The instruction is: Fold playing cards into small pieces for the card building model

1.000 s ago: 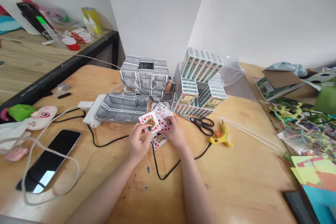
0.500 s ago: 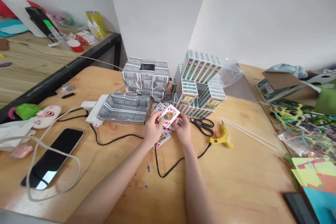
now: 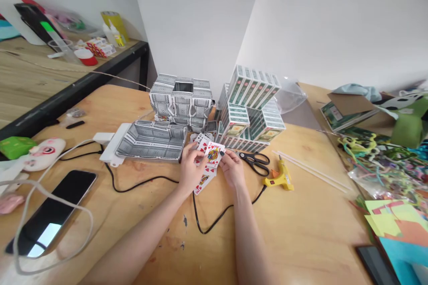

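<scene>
Between my hands is a face-up playing card point(image 3: 213, 154), a red jack. My left hand point(image 3: 193, 167) is closed at its left side, fingers bent over the card's edge. At its right edge, the thumb and fingertips of my right hand point(image 3: 232, 168) pinch it. More loose playing cards point(image 3: 203, 181) lie fanned beneath and behind, partly hidden by the fingers. Just behind my left hand sits an open tray built from folded cards point(image 3: 154, 141). Farther back stands a block of folded cards point(image 3: 182, 98) with a square hole in its top.
Card boxes point(image 3: 252, 87) are stacked at the back. Black scissors point(image 3: 257, 163), a yellow glue gun point(image 3: 281, 176) and glue sticks point(image 3: 314, 172) lie to the right. A black cord point(image 3: 214, 227) loops in front. At left are a phone point(image 3: 53, 213) and white power strip point(image 3: 115, 144).
The jack has been lowered slightly and turned straighter between my hands. More of a card behind it now shows. The whole view has shifted a little.
</scene>
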`<state>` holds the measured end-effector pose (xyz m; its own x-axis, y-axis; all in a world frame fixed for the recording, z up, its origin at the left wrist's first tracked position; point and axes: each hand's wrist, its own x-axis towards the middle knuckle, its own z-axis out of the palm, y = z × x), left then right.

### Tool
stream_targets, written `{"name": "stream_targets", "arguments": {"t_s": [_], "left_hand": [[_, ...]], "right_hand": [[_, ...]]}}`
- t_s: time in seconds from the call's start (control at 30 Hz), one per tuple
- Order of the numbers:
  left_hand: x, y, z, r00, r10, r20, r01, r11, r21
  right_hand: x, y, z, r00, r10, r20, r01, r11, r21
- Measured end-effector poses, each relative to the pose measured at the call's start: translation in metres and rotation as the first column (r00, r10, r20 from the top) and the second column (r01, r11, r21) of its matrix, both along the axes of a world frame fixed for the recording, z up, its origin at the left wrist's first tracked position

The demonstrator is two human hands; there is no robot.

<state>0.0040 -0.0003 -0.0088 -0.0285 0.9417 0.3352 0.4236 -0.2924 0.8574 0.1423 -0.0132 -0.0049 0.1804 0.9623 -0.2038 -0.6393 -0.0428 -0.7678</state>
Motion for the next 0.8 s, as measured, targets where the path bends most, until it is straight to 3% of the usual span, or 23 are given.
{"name": "stream_targets", "arguments": {"t_s": [0.1,0.23,0.5,0.8], "left_hand": [[0.001,0.002,-0.003,0.985,-0.041,0.17,0.066,0.987,-0.148],[0.0,0.009,-0.003,0.891,-0.073,0.448,0.197,0.951,-0.237],[-0.004,0.018,-0.004,0.877,-0.141,0.459,0.324,0.88,-0.348],[-0.003,0.018,0.005,0.826,-0.05,0.562,0.334,0.846,-0.416]], "right_hand": [[-0.001,0.0,0.0,0.996,-0.016,0.091,0.017,1.0,-0.016],[-0.001,-0.002,-0.001,0.987,-0.041,0.157,0.048,0.998,-0.04],[0.001,-0.003,-0.002,0.961,-0.021,0.277,0.041,0.997,-0.068],[-0.001,-0.003,0.001,0.919,0.012,0.394,0.009,0.999,-0.051]]}}
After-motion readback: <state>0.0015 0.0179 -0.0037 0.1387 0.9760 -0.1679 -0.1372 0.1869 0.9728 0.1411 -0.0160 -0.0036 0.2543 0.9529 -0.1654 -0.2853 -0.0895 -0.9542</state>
